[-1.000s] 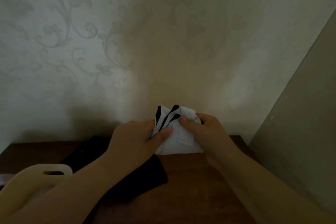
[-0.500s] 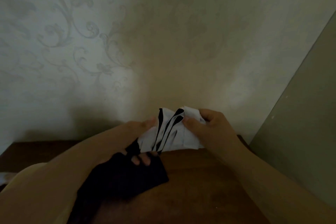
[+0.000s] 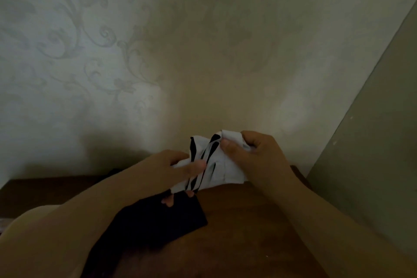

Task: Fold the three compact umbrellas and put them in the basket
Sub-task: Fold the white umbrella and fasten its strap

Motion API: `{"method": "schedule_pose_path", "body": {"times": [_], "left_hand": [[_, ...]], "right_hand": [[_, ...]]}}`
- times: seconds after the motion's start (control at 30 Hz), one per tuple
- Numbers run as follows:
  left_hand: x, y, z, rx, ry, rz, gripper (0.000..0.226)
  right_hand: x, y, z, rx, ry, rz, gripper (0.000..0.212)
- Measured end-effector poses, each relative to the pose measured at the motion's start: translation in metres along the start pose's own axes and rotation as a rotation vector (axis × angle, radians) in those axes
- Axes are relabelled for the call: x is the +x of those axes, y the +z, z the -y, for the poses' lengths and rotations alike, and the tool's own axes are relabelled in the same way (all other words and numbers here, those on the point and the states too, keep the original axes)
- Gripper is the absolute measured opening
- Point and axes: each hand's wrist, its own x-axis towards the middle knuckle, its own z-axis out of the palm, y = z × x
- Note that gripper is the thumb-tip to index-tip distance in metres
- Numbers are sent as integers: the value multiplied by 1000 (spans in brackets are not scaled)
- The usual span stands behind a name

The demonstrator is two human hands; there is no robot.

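Observation:
A white umbrella (image 3: 220,168) with black stripes is bunched just above the brown table (image 3: 243,228), near the wall. My left hand (image 3: 171,169) grips its left side, thumb across the folds and fingertips showing underneath. My right hand (image 3: 255,156) pinches its upper right edge between thumb and fingers. A dark folded umbrella or cloth (image 3: 158,221) lies flat on the table below my left hand, partly hidden by my left forearm. A cream basket (image 3: 33,214) shows only as a rim at the lower left, behind that forearm.
A patterned wall (image 3: 135,52) rises right behind the table. A plain panel (image 3: 372,142) closes off the right side. The table's left back corner (image 3: 13,187) sits at the far left.
My left hand went from on top of the white umbrella to gripping under its left side. The fabric has spread wider and its stripes show more. My forearm now covers the basket handle.

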Motion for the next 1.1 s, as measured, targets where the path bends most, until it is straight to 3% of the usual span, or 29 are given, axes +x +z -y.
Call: {"method": "schedule_pose_path", "body": {"times": [0.07, 0.17, 0.27, 0.33, 0.47, 0.6, 0.67, 0.8, 0.93, 1.0, 1.1], "left_hand": [[1, 4, -3, 36, -44, 20, 56], [3, 16, -3, 83, 33, -74, 27], [0, 20, 1, 128, 109, -129, 6], [-1, 22, 5, 237, 140, -155, 21], [-1, 22, 15, 486, 240, -332, 67], [-4, 21, 13, 599, 200, -400, 66], [-2, 21, 12, 625, 98, -323, 71], [8, 16, 21, 245, -64, -148, 60], [11, 10, 26, 7, -72, 63, 58], [11, 10, 29, 18, -79, 48, 58], [10, 13, 33, 82, -20, -3, 60]], "right_hand": [[-2, 5, 1, -13, -20, 36, 31], [-1, 9, -2, -63, -35, 116, 40], [6, 3, 4, -45, 88, 192, 54], [11, -3, 6, -34, 230, 278, 55], [12, -5, 8, 25, 478, 443, 32], [8, 6, -7, -44, 371, 318, 28], [5, 10, -12, -27, 297, 264, 22], [2, 14, -16, -146, 187, 235, 25], [-3, 13, -15, -149, 81, 230, 23], [-3, 11, -15, -95, 57, 303, 17], [3, 4, -16, -164, 97, 414, 27]]}}
